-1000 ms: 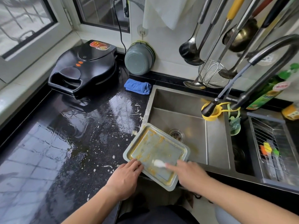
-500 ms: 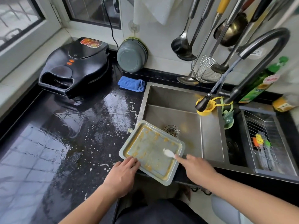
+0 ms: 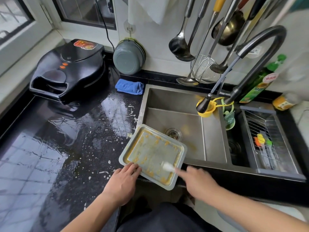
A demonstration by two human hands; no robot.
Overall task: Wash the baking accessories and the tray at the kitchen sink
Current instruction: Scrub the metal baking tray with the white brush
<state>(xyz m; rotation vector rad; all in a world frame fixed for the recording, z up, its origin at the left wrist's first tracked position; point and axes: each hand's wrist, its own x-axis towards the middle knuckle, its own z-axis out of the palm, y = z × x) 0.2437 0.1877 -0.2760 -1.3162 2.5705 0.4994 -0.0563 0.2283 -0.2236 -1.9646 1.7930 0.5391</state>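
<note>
The tray (image 3: 153,156) is propped over the near left corner of the sink (image 3: 215,131), partly on the wet counter (image 3: 70,148), tilted a bit toward the drain (image 3: 173,133). Orange batter is caked round its inner edges and smeared over the floor. The near left edge is held by the left hand (image 3: 121,185), fingers laid over the rim, thumb hidden. A small white scraper (image 3: 168,167) is pinched in the right hand (image 3: 195,183) and set on the tray floor near the bottom right corner; the exact grip is blurred.

So the scraping stage is on, no water seen from the tap (image 3: 204,104) yet. Best results would probably be had if the scraper is kept flat and pulled toward the drain side, so gunk gets dropped in the sink and not on the counter. The corners should be worked last, since that's where the stuff is thickest. The tray should be pinned firmly, or it'll likely be slid off that wet edge.
</note>
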